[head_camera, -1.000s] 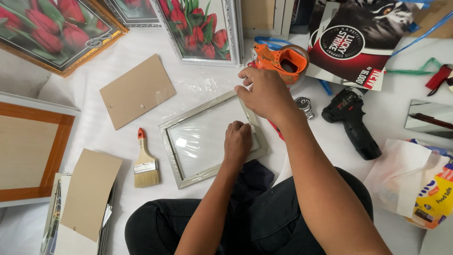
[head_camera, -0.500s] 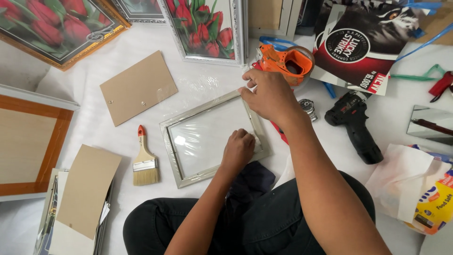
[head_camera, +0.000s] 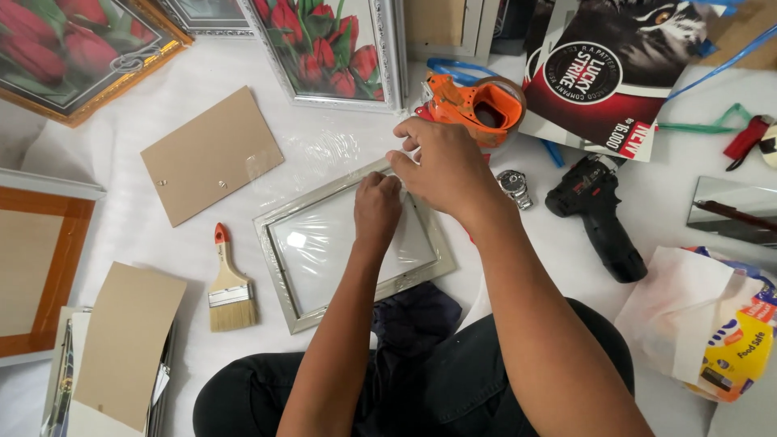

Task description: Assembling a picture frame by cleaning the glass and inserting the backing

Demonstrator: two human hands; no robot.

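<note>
A small silver picture frame [head_camera: 275, 259] lies flat on the white surface in front of my knees, covered with clear plastic film [head_camera: 324, 243]. My left hand [head_camera: 377, 206] rests curled on the frame's far edge, fingers pressed onto the film there. Just to its right, my right hand [head_camera: 443, 166] pinches the film at the same far edge, near the frame's far right corner. The two hands touch each other. My right forearm hides that corner and part of the right side.
An orange tape dispenser [head_camera: 477, 105], a wristwatch [head_camera: 514, 186] and a black cordless drill [head_camera: 595, 218] lie right of the frame. A paintbrush [head_camera: 228, 283] and a brown backing board [head_camera: 210, 154] lie left. Framed tulip pictures [head_camera: 332, 48] stand beyond; a dark cloth [head_camera: 417, 311] lies near me.
My left hand has moved from the frame's middle up to its far edge, beside my right hand. The right hand has stayed at the far right corner.
</note>
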